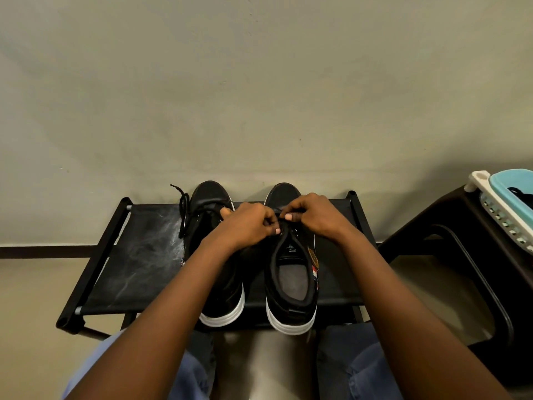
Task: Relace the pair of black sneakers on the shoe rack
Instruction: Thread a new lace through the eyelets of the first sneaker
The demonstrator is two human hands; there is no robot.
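Observation:
Two black sneakers with white soles stand side by side on a black fabric shoe rack [135, 255], toes toward the wall. My left hand [248, 223] and my right hand [311, 215] meet over the lacing area of the right sneaker [291, 287], fingers curled and pinching its black lace [284, 223]. My left forearm crosses over the left sneaker [213, 203] and hides much of it. That shoe's loose lace [183, 212] trails off its left side onto the rack.
A dark plastic stool [450, 255] stands to the right, carrying a white basket [501, 209] and a light blue container [516, 183]. The beige wall rises right behind the rack. My knees in blue jeans sit below the rack's front edge.

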